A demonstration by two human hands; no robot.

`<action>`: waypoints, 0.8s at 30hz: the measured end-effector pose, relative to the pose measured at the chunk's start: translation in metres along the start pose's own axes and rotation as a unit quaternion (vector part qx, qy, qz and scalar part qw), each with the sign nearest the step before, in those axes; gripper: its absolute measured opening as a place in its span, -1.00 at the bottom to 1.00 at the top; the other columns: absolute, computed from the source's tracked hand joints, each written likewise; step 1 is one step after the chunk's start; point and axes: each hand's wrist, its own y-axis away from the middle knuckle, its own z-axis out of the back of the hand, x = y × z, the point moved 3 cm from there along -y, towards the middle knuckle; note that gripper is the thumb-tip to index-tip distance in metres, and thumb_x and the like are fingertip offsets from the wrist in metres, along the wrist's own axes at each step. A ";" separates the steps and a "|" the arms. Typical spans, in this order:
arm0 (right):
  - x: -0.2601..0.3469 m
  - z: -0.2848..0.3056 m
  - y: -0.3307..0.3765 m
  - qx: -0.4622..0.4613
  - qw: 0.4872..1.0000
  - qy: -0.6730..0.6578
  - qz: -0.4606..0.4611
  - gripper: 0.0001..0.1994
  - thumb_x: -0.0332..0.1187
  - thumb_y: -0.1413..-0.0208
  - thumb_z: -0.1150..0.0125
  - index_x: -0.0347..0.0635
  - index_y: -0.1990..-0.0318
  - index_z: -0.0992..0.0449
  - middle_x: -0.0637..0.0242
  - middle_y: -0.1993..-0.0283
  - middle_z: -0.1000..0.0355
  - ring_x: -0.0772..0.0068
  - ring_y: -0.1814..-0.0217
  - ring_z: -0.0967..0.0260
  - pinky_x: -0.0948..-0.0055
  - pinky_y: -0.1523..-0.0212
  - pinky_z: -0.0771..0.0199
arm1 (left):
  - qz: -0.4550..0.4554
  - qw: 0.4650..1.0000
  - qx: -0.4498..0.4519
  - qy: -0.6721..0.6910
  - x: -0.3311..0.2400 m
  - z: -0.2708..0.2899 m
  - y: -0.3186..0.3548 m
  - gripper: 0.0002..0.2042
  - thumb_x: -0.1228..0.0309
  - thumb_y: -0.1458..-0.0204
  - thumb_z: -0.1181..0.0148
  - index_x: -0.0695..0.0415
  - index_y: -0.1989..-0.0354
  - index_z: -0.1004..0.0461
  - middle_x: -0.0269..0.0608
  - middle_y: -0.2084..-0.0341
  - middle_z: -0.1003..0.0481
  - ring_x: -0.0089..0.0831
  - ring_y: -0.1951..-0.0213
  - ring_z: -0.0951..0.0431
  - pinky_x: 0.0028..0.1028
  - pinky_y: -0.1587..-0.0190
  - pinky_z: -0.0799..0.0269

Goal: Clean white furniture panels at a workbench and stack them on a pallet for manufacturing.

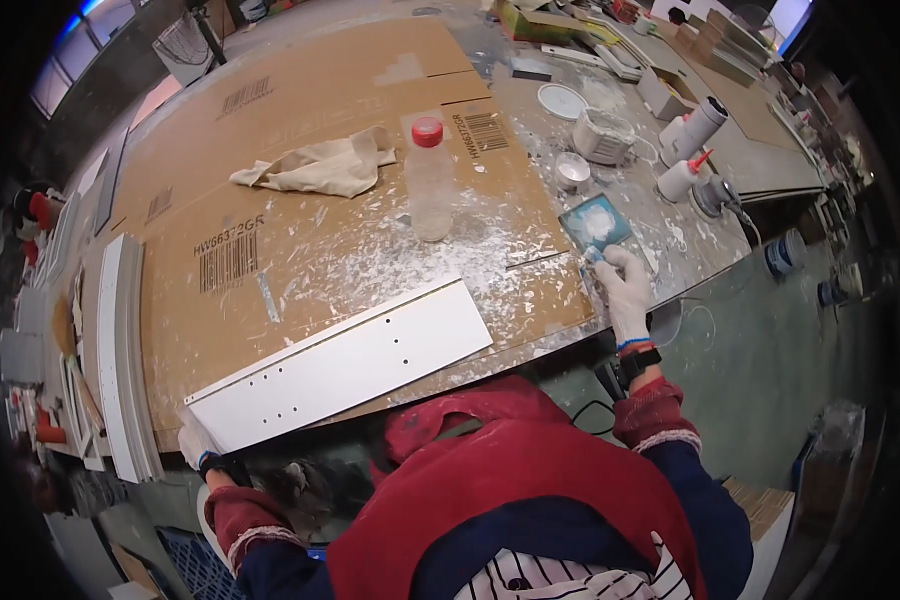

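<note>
Catalogue by clock hours from the middle of my view.

1. My left hand (196, 440), gloved, 8 o'clock: at the board's left end; finger closure partly hidden, grip cannot be told.
2. White drilled board (345, 365), 8 o'clock: flat, slanting along the near edge, on a cardboard sheet (180, 330) spread over the desk (697, 255).
3. My right hand (627, 290), gloved, 3 o'clock: fingers drawn together on a small light-blue tool (594, 255), mostly covered, kind uncertain.
4. Teal plate (576, 222), 2 o'clock: bears white paste (598, 220). Step in hand, as I judge: loading paste. The next move would call for a small, controlled dab and a steadied board.
5. White strips (120, 350), 9 o'clock: stacked.
6. Red-capped clear bottle (430, 190), 12 o'clock: upright; fill unclear.
7. Small cup (572, 180), between 1 and 2: white matter inside.
8. Crusted white tub (602, 140), just beyond the cup: contents unreadable.
9. Red-tipped squeeze bottle (677, 182), 2 o'clock: contents unseen.
10. Cardboard box (670, 98), between 1 and 2: contents indistinct.
</note>
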 end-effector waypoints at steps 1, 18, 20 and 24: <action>-0.001 -0.001 -0.003 -0.007 1.000 0.001 -0.003 -0.72 -0.44 0.02 -0.26 -0.29 0.12 -0.48 0.41 0.26 -0.44 0.63 0.32 -0.31 0.59 0.28 -0.37 | 0.007 1.000 -0.010 -0.016 -0.003 -0.003 -0.001 -0.12 -0.35 -0.03 0.43 0.34 0.17 -0.52 0.21 0.19 -0.51 0.11 0.05 -0.46 -0.09 0.03 -0.30; 0.023 -0.097 -0.044 0.193 0.933 0.274 0.132 -0.63 -0.24 0.11 -0.25 -0.10 0.09 -0.47 0.12 0.14 -0.40 0.14 0.12 -0.37 0.33 0.07 -0.34 | 0.009 1.000 0.004 0.007 -0.002 -0.004 0.005 -0.12 -0.35 -0.02 0.42 0.32 0.15 -0.51 0.20 0.16 -0.49 0.08 0.01 -0.44 -0.12 -0.01 -0.29; 0.033 -0.094 -0.040 0.245 0.932 0.255 0.075 -0.59 -0.22 0.08 -0.23 -0.17 0.05 -0.44 0.09 0.05 -0.37 0.11 0.04 -0.34 0.32 0.01 -0.32 | 0.009 1.000 0.003 0.009 0.001 -0.005 0.000 -0.12 -0.35 -0.02 0.43 0.32 0.14 -0.51 0.20 0.16 -0.50 0.08 0.00 -0.44 -0.12 -0.02 -0.29; 0.046 -0.083 -0.004 0.128 0.920 0.265 0.258 -0.59 -0.24 -0.01 -0.20 -0.29 0.02 -0.42 0.06 0.04 -0.39 0.01 0.01 -0.33 0.27 -0.05 -0.30 | 0.026 0.999 0.003 0.019 0.007 -0.005 0.002 -0.14 -0.32 -0.05 0.44 0.31 0.12 -0.51 0.18 0.14 -0.50 0.07 0.00 -0.44 -0.11 -0.02 -0.29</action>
